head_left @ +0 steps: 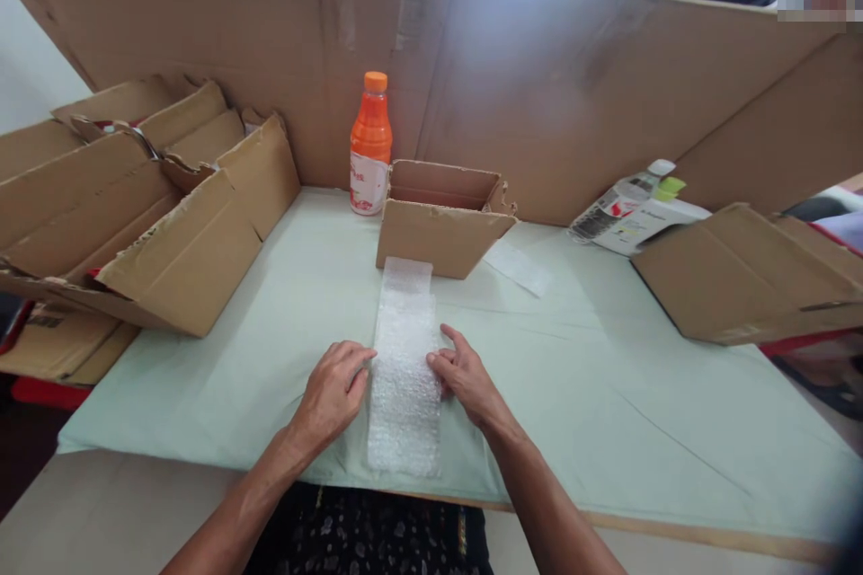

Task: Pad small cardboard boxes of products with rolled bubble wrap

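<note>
A long, narrow strip of clear bubble wrap (404,377) lies lengthwise on the table in front of me. It looks layered, and its far end reaches the foot of a small open cardboard box (438,234). My left hand (335,384) is at the strip's left edge, fingers loosely bent and apart, with a fingertip touching the edge. Across from it, my right hand (467,375) holds the right edge, a fingertip on top of the wrap and its index finger stretched forward. The undersides of the right fingers are partly hidden.
An orange-capped bottle (370,148) stands left of the small box. Large open cartons (195,243) fill the left side. A white slip (518,266), a clear bottle (620,202), a white container (651,225) and another carton (748,278) lie rightward. A cardboard wall (539,99) closes the back.
</note>
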`<state>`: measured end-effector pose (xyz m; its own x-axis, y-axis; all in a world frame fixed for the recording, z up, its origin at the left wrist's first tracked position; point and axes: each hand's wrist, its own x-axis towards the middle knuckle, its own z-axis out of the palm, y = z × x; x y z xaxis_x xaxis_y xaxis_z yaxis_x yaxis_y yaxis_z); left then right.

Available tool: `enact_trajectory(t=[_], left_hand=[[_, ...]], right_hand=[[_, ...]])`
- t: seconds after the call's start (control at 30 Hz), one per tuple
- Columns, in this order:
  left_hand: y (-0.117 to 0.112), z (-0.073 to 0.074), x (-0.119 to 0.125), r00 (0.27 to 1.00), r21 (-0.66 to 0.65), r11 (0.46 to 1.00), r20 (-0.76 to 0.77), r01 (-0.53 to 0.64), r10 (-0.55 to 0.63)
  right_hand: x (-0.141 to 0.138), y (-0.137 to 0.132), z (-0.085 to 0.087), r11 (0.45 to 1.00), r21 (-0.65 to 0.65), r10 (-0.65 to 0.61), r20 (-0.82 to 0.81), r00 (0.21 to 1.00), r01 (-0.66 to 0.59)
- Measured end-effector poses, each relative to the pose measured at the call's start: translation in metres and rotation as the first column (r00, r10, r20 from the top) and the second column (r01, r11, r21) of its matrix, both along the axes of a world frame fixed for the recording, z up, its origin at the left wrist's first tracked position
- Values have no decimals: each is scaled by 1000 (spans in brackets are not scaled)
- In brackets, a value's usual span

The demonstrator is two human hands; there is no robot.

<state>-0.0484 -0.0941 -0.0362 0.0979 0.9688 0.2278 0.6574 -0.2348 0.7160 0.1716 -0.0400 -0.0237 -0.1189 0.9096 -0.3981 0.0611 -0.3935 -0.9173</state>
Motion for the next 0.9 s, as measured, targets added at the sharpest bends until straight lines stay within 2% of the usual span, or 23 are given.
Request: enact_trajectory(t=[0.17, 0.23, 0.3, 0.37, 0.43, 0.53, 0.57, 0.63, 0.7, 0.77, 0.83, 0.9], left_hand=[[-19, 10, 7, 998, -25, 998, -6, 59, -59], [-29, 14, 8, 993, -13, 994, -23, 112, -112], [-39, 17, 4, 985, -13, 987, -55, 162, -162], [-50, 19, -6, 975, -24, 979, -90, 203, -204], [-59, 20, -18, 963, -33, 971, -121, 237, -239], [-68, 21, -29, 956, -33, 965, -131, 261, -263], [-69, 21, -30, 957, -36, 965, -120, 261, -264], [-68, 20, -27, 960, -49, 963, -78, 266, -269], [-63, 19, -22, 960, -78, 957, -1, 281, -282], [-57, 19, -20, 959, -158, 949, 126, 273, -255], [-48, 20, -21, 938, -274, 926, 299, 259, -174], [-36, 22, -22, 887, -341, 903, 453, 262, -87]], right_hand=[[-9, 2, -5, 995, 72, 62, 73, 995, -67], [-5, 0, -4, 979, 151, 94, 268, 959, -138], [9, -8, 2, 932, 256, 76, 552, 830, -256], [28, -23, 13, 846, 323, 37, 757, 652, -423], [44, -45, 25, 715, 341, 47, 848, 529, -610], [46, -77, 32, 451, 317, 143, 897, 419, -834], [41, -86, 29, 385, 301, 181, 902, 391, -872], [27, -96, 16, 322, 295, 223, 900, 375, -900], [15, -98, 1, 328, 344, 207, 883, 422, -880], [9, -93, -6, 387, 413, 190, 839, 509, -825], [8, -80, -2, 492, 444, 214, 772, 599, -749], [10, -60, 12, 604, 425, 252, 701, 667, -674]])
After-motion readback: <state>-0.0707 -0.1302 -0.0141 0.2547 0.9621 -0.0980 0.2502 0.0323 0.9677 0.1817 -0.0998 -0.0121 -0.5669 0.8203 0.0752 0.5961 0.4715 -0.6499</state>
